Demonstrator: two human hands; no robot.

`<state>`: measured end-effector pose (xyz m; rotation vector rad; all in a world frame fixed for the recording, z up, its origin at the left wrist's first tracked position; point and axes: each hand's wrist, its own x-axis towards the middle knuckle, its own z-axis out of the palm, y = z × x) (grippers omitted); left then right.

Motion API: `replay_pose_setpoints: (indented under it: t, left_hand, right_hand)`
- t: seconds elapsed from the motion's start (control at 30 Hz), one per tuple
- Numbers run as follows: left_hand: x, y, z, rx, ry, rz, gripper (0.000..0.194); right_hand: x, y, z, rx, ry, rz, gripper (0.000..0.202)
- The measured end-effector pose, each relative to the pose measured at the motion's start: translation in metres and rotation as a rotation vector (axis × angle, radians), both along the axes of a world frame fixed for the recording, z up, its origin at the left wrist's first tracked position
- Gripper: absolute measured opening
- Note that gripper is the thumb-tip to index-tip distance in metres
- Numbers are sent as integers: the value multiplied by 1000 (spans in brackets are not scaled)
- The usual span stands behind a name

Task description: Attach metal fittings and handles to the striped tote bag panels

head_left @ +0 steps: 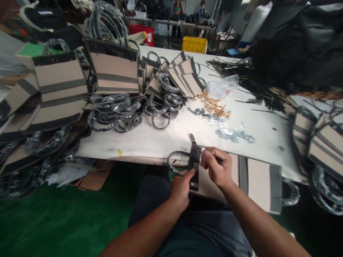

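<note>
A beige and dark grey bag panel (261,178) lies over the table's front edge, with a wrapped loop handle at each end. My left hand (183,184) grips the panel's dark end strip, its thumb beside a small metal fitting (196,166). Just right of that strip, my right hand (217,165) is closed in a pinch above the panel; a dark piece shows at its fingers, too small to make out. A dark tab with a metal end (192,138) sticks out beyond the strip.
Silvery metal plates (234,135) and gold-coloured fasteners (214,105) lie ahead on the white table (184,128). Stacked bag panels (115,67) with wrapped handles stand at left, more panels (328,142) at right. Yellow (194,44) and red crates and people are in the background.
</note>
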<state>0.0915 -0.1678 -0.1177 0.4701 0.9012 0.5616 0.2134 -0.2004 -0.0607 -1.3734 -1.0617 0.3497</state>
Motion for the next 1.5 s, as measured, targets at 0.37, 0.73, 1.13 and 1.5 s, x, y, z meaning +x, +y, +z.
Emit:
replay_pose_setpoints:
  t: [0.37, 0.73, 1.13, 1.5]
  left_hand:
    - [-3, -6, 14, -99, -22, -66, 44]
    - [-59, 23, 8, 677, 427, 86, 60]
    - [2, 78, 20, 1977, 675, -696, 57]
    - [1, 95, 33, 1993, 680, -820, 55]
  right_hand:
    - [50, -11, -1, -752, -651, -123, 28]
    - [48, -5, -10, -826, -743, -140, 27]
    - [36, -13, -22, -795, -785, -216, 26]
    - [31, -10, -13, -806, -848, -153, 18]
